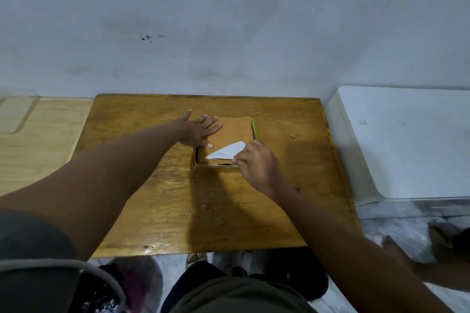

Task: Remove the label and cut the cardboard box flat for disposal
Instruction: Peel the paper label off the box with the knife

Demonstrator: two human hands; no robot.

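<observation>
The cardboard box [229, 134] lies on the wooden bench [178, 206], near its middle and toward the far edge, with its broad brown face up. A white label [227, 152] is partly lifted from the box's near right part, its free corner raised into a triangle while the low left tip stays on the cardboard. The right hand [256, 165] sits at the box's near right corner, and its fingers [240, 159] pinch the lifted edge of the label between thumb and fingertips. The left hand [201, 131] lies flat across the box's far left part, fingers straight and spread, pressing down on the cardboard, with the thumb near the box's near left edge. A thin green and yellow object [255, 128], possibly a cutter though too small to tell, lies along the box's right side, just beside it. A white block [407, 140] stands to the right of the bench, and a pale wooden board [38, 134] to its left.
</observation>
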